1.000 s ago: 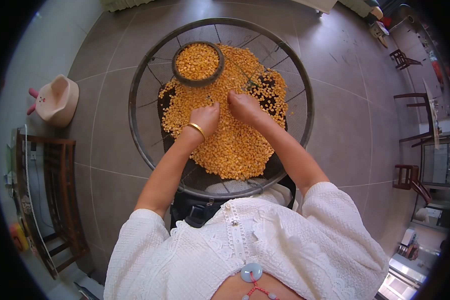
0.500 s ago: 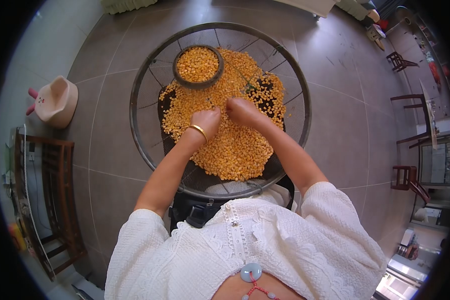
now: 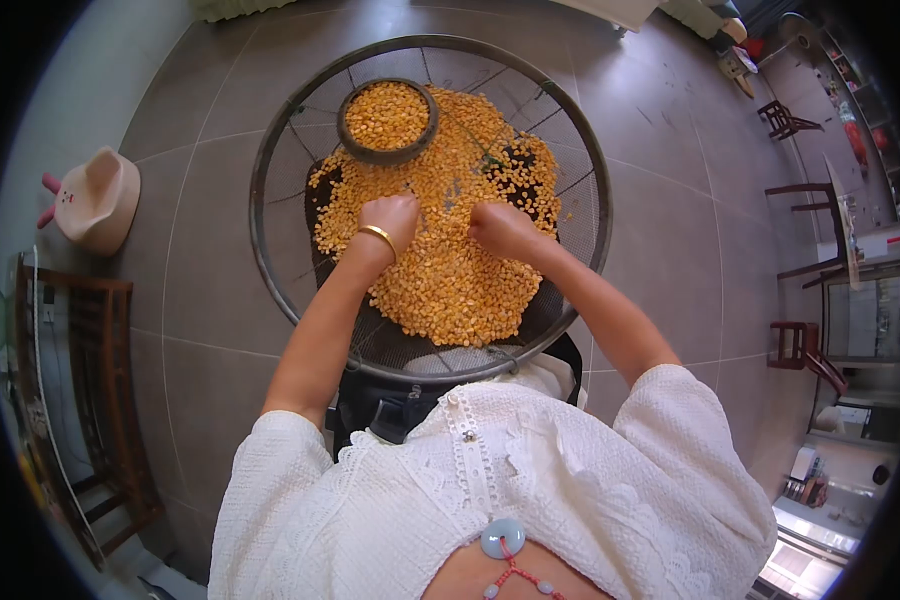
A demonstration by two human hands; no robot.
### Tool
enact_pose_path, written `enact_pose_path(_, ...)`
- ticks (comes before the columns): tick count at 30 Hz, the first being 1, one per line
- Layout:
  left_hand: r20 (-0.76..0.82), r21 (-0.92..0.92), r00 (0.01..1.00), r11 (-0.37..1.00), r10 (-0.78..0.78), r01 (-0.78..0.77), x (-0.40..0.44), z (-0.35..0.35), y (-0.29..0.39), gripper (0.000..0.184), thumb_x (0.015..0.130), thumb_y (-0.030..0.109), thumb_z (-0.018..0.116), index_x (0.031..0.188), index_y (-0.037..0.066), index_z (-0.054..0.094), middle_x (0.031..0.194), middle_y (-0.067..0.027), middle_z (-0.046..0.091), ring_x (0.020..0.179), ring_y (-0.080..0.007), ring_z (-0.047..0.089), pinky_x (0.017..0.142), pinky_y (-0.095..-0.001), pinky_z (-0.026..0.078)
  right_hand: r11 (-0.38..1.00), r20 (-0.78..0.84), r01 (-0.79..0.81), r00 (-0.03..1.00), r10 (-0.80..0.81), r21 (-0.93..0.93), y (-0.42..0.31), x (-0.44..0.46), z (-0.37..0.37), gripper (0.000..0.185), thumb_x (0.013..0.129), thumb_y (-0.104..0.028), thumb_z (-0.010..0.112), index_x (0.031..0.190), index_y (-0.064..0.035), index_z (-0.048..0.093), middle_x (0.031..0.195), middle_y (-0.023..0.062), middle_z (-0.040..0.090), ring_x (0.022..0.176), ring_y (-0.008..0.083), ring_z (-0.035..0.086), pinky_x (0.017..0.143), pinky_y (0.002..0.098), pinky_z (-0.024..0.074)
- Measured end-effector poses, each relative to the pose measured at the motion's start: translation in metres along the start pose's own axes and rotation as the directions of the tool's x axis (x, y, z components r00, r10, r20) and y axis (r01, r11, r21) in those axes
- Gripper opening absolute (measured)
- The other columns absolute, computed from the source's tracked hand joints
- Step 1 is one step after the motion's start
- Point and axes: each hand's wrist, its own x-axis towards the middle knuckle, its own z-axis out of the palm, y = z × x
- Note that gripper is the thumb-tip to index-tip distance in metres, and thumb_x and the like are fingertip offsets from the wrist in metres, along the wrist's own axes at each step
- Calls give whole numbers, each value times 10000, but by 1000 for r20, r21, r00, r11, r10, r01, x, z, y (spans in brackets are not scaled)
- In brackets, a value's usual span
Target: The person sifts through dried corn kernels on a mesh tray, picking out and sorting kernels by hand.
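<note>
Loose yellow corn kernels [image 3: 460,295] lie heaped in a large round mesh sieve [image 3: 260,225] with a dark rim, close in front of my body. My left hand [image 3: 390,220], with a gold bangle at its wrist, is closed over the left-middle of the heap. To its right, my right hand [image 3: 502,230] is also closed, knuckles up, low over the kernels. The palms are hidden, so I cannot make out what the fingers hold. A dark round bowl [image 3: 390,156] full of kernels sits inside the sieve, beyond my left hand.
Grey tiled floor [image 3: 660,240] surrounds the sieve. At left are a pale child's seat [image 3: 110,205] with pink ears and a dark wooden chair [image 3: 95,390]. Several wooden chairs and stools, among them a stool [image 3: 800,345], stand at the right.
My hands have moved apart, the left one leftward and the right one slightly right and toward me. Both stay closed over the corn kernels. The whole view has shifted slightly.
</note>
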Motion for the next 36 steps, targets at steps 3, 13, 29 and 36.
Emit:
enact_pose_path(3, -60, -105, 995, 992, -76, 70, 5, 5, -5, 176, 850, 139, 554, 926, -17, 578, 801, -182, 658, 711, -303, 657, 616, -396, 528, 861, -126, 45, 992, 22, 506, 8, -13, -10, 276, 883, -209, 571, 688, -20, 518, 664, 72, 558, 471, 181, 460, 453, 335, 386)
enact_pose_path(13, 70, -961, 935, -229, 348, 157, -1, -23, -12, 200, 911, 249, 550, 802, 83, 524, 564, 26, 449, 469, -45, 382, 420, -205, 318, -512, -91, 54, 995, -47, 857, 30, -20, -13, 329, 992, -355, 364, 826, -108, 503, 610, -19, 460, 403, 50, 301, 323, 210, 216)
enact_pose_path(29, 1, -413, 840, 765, 543, -494, -40, 58, 89, 160, 885, 254, 523, 976, 124, 513, 644, -131, 609, 594, -348, 610, 546, -458, 471, -237, -37, 41, 999, 22, 971, 18, -37, -20, 266, 959, -260, 475, 792, -73, 563, 524, -26, 421, 367, 46, 272, 322, 213, 205)
enact_pose_path(36, -250, -270, 949, 928, 191, -258, 8, 31, 59, 150, 913, 231, 468, 1009, 117, 485, 633, -150, 611, 614, -334, 629, 539, -446, 482, -287, -86, 120, 988, 129, 950, 28, -37, -29, 258, 958, -260, 478, 805, -68, 557, 528, -30, 417, 368, 43, 277, 324, 210, 197)
